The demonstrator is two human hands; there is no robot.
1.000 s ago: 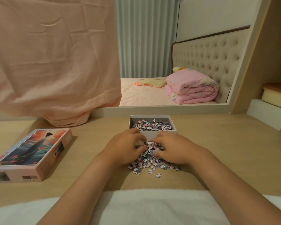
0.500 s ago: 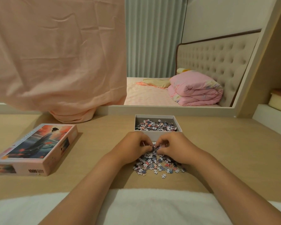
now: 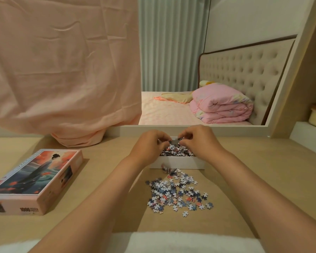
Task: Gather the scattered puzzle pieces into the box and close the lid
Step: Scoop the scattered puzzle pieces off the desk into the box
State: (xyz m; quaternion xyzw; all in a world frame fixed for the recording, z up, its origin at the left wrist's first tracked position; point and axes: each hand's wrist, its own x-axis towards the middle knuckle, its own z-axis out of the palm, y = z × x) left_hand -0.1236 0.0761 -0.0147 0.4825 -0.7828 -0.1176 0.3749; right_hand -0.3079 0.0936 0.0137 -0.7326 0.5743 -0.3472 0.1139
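Observation:
A white open box sits mid-table with many puzzle pieces inside. My left hand and my right hand hover together over the box, fingers curled around a clump of pieces held between them. A few pieces are falling by the box's front wall. A loose pile of scattered puzzle pieces lies on the table in front of the box. The pictured lid rests face up at the left.
The wooden table runs wide to both sides. A pink cloth hangs over the far left edge. A white towel covers the near edge. Behind the table is a bed with a folded pink quilt.
Both hands closed on a clump of pieces from the pile, lifted it and carried it forward over the box. The pile on the table is uncovered now.

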